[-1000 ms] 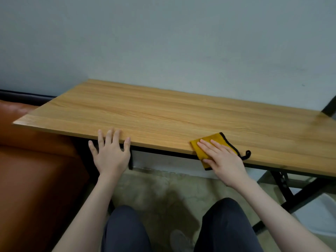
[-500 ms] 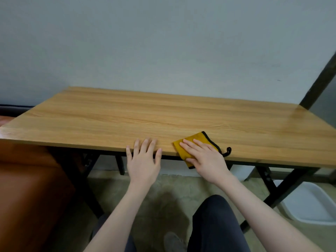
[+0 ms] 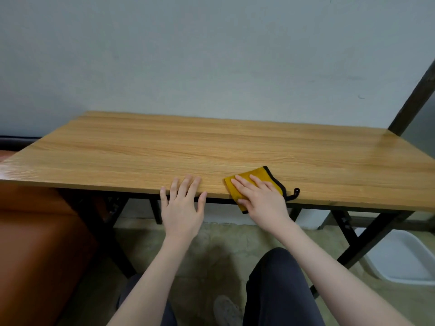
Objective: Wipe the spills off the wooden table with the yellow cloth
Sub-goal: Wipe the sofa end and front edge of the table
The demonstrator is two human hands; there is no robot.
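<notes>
A folded yellow cloth [image 3: 257, 176] with black trim and a black loop lies at the near edge of the wooden table [image 3: 211, 149], one corner hanging over the edge. My right hand [image 3: 260, 200] presses flat on the cloth with straight fingers. My left hand [image 3: 182, 207] rests on the table's near edge just left of the cloth, fingers spread and straight. No spill is plain to see on the wood; a glossy sheen shows at the right end.
A brown leather seat [image 3: 35, 243] stands at the left beside the table. Black metal table legs [image 3: 367, 238] cross below. A white tub [image 3: 400, 257] sits on the floor at the right. My knees are under the near edge. A wall backs the table.
The view has swung right and then settled. My left hand slid right along the table edge toward the cloth. My right hand stayed pressed on the cloth.
</notes>
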